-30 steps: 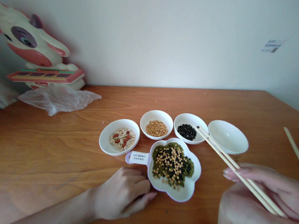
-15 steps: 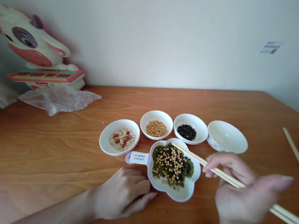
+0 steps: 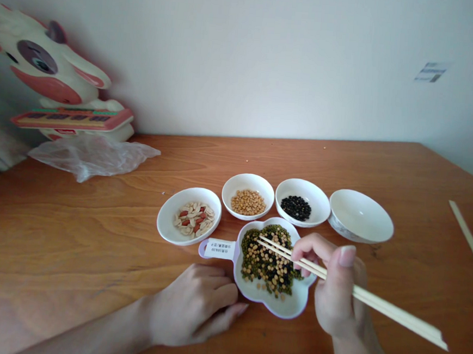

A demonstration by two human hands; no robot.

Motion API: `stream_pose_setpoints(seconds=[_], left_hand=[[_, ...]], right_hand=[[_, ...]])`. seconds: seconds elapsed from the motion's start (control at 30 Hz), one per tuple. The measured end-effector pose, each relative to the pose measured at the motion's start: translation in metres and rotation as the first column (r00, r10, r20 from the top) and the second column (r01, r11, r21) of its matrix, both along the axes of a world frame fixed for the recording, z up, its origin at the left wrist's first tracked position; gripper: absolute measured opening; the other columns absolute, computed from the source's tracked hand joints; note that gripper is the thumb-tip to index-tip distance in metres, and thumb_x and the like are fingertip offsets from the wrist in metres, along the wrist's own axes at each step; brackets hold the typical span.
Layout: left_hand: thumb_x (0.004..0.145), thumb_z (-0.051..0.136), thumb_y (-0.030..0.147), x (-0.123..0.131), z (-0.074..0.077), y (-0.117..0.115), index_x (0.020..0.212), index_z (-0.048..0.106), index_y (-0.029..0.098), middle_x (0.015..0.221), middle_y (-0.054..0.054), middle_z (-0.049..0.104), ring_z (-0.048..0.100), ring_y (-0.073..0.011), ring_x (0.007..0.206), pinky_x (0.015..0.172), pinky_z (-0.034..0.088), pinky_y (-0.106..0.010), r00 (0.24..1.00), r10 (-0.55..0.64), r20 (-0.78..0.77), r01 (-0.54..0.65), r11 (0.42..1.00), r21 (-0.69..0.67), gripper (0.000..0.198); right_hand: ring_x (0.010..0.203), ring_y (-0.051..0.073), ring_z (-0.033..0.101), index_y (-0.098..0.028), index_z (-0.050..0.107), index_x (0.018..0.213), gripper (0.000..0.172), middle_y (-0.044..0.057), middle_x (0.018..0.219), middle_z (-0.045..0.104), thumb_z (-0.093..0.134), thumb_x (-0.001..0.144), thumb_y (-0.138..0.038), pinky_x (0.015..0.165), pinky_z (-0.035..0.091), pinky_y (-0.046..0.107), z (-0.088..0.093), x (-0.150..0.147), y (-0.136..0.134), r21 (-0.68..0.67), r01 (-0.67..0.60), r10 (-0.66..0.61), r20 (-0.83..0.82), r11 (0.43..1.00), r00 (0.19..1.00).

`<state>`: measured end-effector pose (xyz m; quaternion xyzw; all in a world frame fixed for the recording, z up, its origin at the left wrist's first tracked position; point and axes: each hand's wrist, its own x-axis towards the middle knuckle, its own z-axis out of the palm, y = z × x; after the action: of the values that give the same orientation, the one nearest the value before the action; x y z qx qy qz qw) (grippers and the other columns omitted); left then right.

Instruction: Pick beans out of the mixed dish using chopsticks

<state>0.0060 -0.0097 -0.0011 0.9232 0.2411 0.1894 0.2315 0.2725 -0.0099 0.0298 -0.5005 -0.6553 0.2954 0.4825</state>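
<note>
My left grip (image 3: 193, 307) curls palm-down on the surface (image 3: 93, 231); can't tell if it's empty. To its right, the dish (image 3: 295, 306) of mixed beans (image 3: 268, 261) now has the chopsticks' (image 3: 392, 309) tips, moved off the black-bean bowl (image 3: 320, 208); my right grip (image 3: 339, 294) pinches them, likely picking again.

The wooden table (image 3: 93, 231) carries four bowls (image 3: 320, 210) in a left-to-right row near its middle. The dish (image 3: 297, 299) sits on the near side of the row, handle pointing left. The left hand (image 3: 193, 307) rests at near left, beside the dish. A pale strip (image 3: 468, 234) lies at right. A clear bag (image 3: 94, 157) lies at far left, in front of the toy (image 3: 73, 90).
</note>
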Motion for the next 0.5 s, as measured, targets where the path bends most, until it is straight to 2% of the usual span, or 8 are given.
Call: stream_pose_setpoints(seconds=[0.13,0.5], left_hand=[[0.112,0.049,0.024,0.0000,0.0005,-0.0008,0.099,0.067,0.019,0.086,-0.006,0.074,0.068,-0.0211,0.077,0.070,0.050,-0.034,1.000,-0.004,0.004,0.004,1.000,-0.008,0.022],[0.112,0.049,0.024,-0.0016,-0.0019,-0.0005,0.099,0.066,0.020,0.087,-0.005,0.074,0.067,-0.0206,0.077,0.070,0.048,-0.034,1.000,-0.004,-0.014,0.004,1.000,-0.004,0.022]], right_hand=[[0.053,0.013,0.054,-0.021,0.064,0.072,0.078,0.001,0.060,0.055,0.014,0.112,-0.065,0.051,0.036,0.028,0.0045,-0.0044,0.0008,0.038,0.023,-0.025,0.047,0.999,0.999],[0.051,0.015,0.055,-0.021,0.066,0.069,0.080,0.002,0.056,0.057,0.015,0.112,-0.065,0.048,0.037,0.029,0.0071,-0.0033,-0.0019,0.097,0.065,-0.066,0.001,0.993,0.998]])
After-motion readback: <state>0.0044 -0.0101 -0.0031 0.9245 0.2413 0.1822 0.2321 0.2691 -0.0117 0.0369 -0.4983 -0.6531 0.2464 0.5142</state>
